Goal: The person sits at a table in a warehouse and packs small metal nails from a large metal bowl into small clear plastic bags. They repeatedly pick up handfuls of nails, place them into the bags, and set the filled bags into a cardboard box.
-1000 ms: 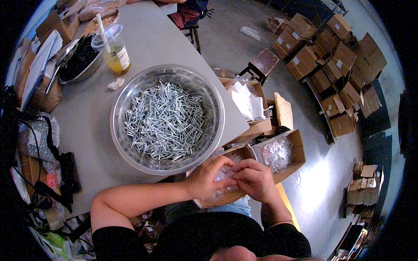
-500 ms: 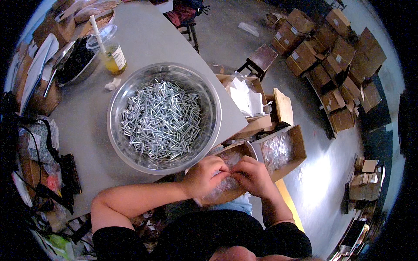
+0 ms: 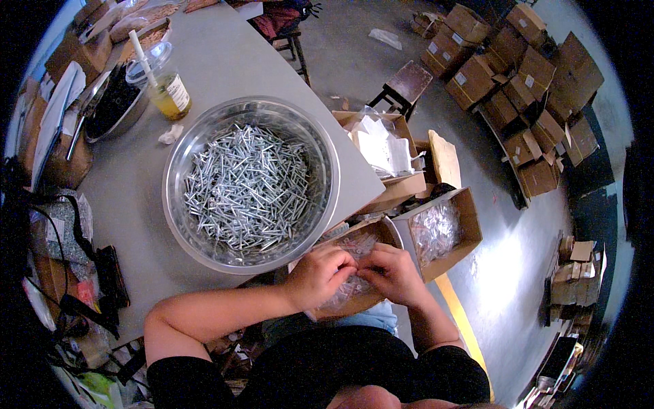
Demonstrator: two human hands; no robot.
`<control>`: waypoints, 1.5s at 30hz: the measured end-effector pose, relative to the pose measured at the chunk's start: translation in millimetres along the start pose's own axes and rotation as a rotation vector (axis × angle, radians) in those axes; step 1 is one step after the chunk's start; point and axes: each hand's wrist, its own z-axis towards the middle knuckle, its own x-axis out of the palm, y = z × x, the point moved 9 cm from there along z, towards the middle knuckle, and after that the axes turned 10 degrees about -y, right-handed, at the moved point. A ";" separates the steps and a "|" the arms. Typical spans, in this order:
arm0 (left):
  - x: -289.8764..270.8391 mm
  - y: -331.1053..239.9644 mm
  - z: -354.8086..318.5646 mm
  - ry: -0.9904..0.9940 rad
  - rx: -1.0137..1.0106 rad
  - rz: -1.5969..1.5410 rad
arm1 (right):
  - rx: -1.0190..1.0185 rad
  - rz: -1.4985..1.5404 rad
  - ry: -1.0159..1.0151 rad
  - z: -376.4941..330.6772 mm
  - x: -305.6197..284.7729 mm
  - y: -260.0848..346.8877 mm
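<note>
My left hand and my right hand meet fingertip to fingertip, both closed in a pinch. Whatever lies between the fingers is too small and covered to make out. Directly beneath them, on my lap, is a rounded container holding small clear plastic packets. Ahead and to the left, a large steel bowl stands on the table, filled with a heap of silvery nails or screws; neither hand is in it.
On the grey table stand a drink cup with a straw and a crumpled tissue. To the right are an open carton of clear packets and a box of papers. A stool and stacked cartons stand beyond.
The view has shifted slightly, so the bowl and cup appear a little further left. My hands remain pinched together over the container, with only slight finger movement.
</note>
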 end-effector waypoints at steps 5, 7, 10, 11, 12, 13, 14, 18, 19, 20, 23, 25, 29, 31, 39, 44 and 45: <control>38.8 29.8 -21.1 0.373 0.162 0.308 | 0.295 -0.362 -0.349 -13.9 -90.8 -63.6; 44.0 26.4 -33.6 0.392 0.279 0.508 | 0.250 -0.565 -0.472 -17.3 -120.3 -51.0; 50.1 34.5 -49.6 0.431 0.314 0.624 | 0.298 -0.469 -0.397 -16.4 -102.6 -54.6; 51.0 38.9 -52.2 0.447 0.300 0.633 | 0.354 -0.379 -0.233 -14.5 -74.9 -67.3; 49.2 41.3 -52.1 0.458 0.278 0.656 | 0.258 -0.432 -0.050 -11.5 -42.4 -62.2; 47.6 42.3 -50.8 0.474 0.262 0.679 | 0.247 -0.486 0.123 -13.4 -6.9 -69.9; 46.2 43.8 -49.1 0.488 0.246 0.700 | 0.175 -0.530 0.168 -19.0 20.1 -75.5; 44.6 46.6 -43.6 0.565 0.213 0.743 | 0.246 -0.658 0.046 -29.3 69.5 -116.2; 42.2 43.6 -42.9 0.518 0.224 0.714 | 0.242 -0.627 0.089 -29.5 76.2 -119.4; 39.8 40.7 -41.4 0.473 0.237 0.684 | 0.239 -0.597 0.131 -29.9 81.9 -122.2; 39.9 44.1 -39.1 0.423 0.198 0.614 | 0.141 -0.534 0.166 -26.1 82.3 -106.4; 37.0 36.3 -30.9 0.362 0.159 0.453 | 0.065 -0.467 0.144 -19.5 71.3 -86.0; 25.5 28.7 -15.9 0.220 0.009 0.219 | -0.013 -0.225 0.035 -10.3 48.0 -45.9; 25.2 35.6 -12.0 0.243 -0.130 0.134 | -0.009 -0.135 0.004 -9.6 40.7 -34.9; 27.8 38.2 -14.8 0.295 -0.107 0.114 | -0.030 -0.222 0.112 -7.0 27.3 -17.4; 26.6 37.9 -17.1 0.101 0.051 0.084 | -0.115 -0.193 0.077 4.6 15.2 8.0; 25.7 36.5 -13.5 0.114 0.016 0.037 | -0.076 -0.177 0.101 4.3 15.4 8.0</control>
